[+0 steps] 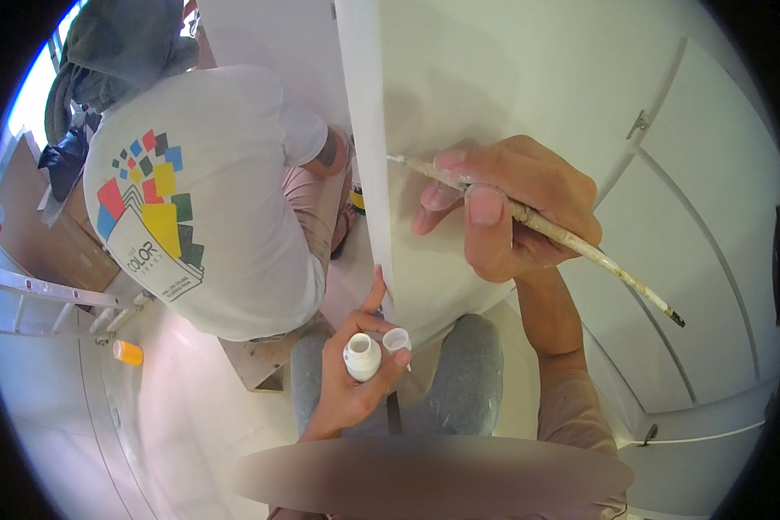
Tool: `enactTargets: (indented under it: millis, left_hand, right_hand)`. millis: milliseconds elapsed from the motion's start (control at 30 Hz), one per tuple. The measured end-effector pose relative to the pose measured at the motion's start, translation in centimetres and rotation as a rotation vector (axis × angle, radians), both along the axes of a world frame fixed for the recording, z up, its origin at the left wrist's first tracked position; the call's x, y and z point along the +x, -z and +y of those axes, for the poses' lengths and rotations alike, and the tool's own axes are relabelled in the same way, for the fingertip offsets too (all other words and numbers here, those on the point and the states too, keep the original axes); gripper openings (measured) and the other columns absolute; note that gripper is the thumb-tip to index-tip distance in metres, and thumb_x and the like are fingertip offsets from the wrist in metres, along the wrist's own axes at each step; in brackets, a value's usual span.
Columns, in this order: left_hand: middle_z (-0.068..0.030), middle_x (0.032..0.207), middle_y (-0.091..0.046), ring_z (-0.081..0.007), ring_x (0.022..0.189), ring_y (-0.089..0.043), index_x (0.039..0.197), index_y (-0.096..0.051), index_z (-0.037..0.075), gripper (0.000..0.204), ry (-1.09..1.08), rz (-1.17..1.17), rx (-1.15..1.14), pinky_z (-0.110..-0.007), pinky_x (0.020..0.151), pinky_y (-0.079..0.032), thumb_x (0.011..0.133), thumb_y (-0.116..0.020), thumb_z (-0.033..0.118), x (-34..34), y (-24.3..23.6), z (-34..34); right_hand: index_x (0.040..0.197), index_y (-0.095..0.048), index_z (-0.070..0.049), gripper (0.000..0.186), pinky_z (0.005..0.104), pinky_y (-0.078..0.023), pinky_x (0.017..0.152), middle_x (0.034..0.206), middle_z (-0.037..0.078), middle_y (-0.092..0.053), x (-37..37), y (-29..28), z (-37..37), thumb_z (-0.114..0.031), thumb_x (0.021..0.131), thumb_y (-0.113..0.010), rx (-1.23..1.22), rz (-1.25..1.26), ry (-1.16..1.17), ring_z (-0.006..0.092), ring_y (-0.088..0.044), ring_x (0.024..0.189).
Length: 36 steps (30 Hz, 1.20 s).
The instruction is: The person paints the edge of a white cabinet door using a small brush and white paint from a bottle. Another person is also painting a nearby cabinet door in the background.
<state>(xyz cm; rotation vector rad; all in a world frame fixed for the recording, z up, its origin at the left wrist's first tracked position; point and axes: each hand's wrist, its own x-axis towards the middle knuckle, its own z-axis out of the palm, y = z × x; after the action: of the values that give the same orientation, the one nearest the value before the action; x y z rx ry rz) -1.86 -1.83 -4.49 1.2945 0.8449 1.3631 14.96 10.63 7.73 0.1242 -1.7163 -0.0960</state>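
My right hand (533,204) pinches a thin, paint-smeared paintbrush (614,261) between thumb and fingers. The brush tip reaches the long edge (366,130) of an upright white panel (459,78); I cannot tell whether it touches. Lower down, close to my knees, my left hand (342,403) holds a small white bottle (363,364) with its mouth uncovered. A white cap (396,339) is held beside the bottle under the left thumb. The left index finger stretches up toward the lower end of the panel's edge.
On the left, a person in a white printed T-shirt (251,217) sits with their back toward me on a wooden box (253,364). An orange container (128,353) lies on the floor near a white ladder (52,290). White cabinet doors (702,156) stand at right, above a white cable (711,436).
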Motion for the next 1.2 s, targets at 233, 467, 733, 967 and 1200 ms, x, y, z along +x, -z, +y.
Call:
enactTargets:
  millis: [233,467,733,967,1200]
  left_hand:
    - [-0.0388,0.144,-0.033,-0.0303,0.147,-0.016,0.097,-0.055,0.002,0.018,-0.014,0.017,-0.033,-0.035,0.11,-0.023,0.084,-0.068,0.002,-0.5,-0.4,0.6]
    - [-0.0383,0.142,-0.037,-0.0308,0.147,-0.016,0.097,-0.055,0.002,0.019,-0.001,-0.004,-0.114,-0.036,0.11,-0.022,0.084,-0.069,0.002,-0.8,-0.8,1.0]
    - [-0.0347,0.137,-0.047,-0.0302,0.147,-0.015,0.096,-0.055,0.002,0.018,-0.035,0.036,-0.027,-0.036,0.11,-0.022,0.084,-0.068,0.002,-0.8,-0.9,1.6]
    - [-0.0379,0.139,-0.042,-0.03,0.146,-0.018,0.096,-0.055,0.002,0.017,-0.017,0.017,-0.051,-0.034,0.107,-0.026,0.085,-0.068,0.004,-0.7,-0.6,1.1]
    - [-0.0418,0.141,-0.034,-0.0292,0.147,-0.017,0.097,-0.055,0.002,0.018,-0.01,0.032,-0.076,-0.033,0.106,-0.027,0.086,-0.069,0.006,-0.7,-0.3,0.7]
  right_hand:
    - [0.092,-0.061,0.009,0.017,0.0241,-0.049,0.04,0.064,0.016,-0.065,-0.6,-0.5,0.9,-0.006,0.093,-0.054,0.014,-0.029,0.065,0.0197,-0.066,0.049]
    - [0.09,-0.061,0.009,0.017,0.0231,-0.047,0.04,0.061,0.014,-0.064,-0.8,-0.9,1.5,-0.006,0.093,-0.054,0.021,-0.022,0.111,0.0197,-0.066,0.047]
    - [0.089,-0.061,0.009,0.016,0.0227,-0.047,0.041,0.06,0.014,-0.063,-1.2,-1.1,2.3,-0.004,0.092,-0.053,0.01,0.027,0.028,0.0196,-0.065,0.046]
    - [0.091,-0.062,0.009,0.016,0.0229,-0.048,0.041,0.061,0.014,-0.064,-1.0,-0.6,1.7,-0.005,0.092,-0.054,0.039,0.03,0.044,0.0193,-0.065,0.046]
    - [0.089,-0.062,0.009,0.016,0.0229,-0.048,0.04,0.06,0.014,-0.064,-0.7,-0.1,1.1,-0.005,0.09,-0.056,0.031,-0.004,0.069,0.0186,-0.065,0.046]
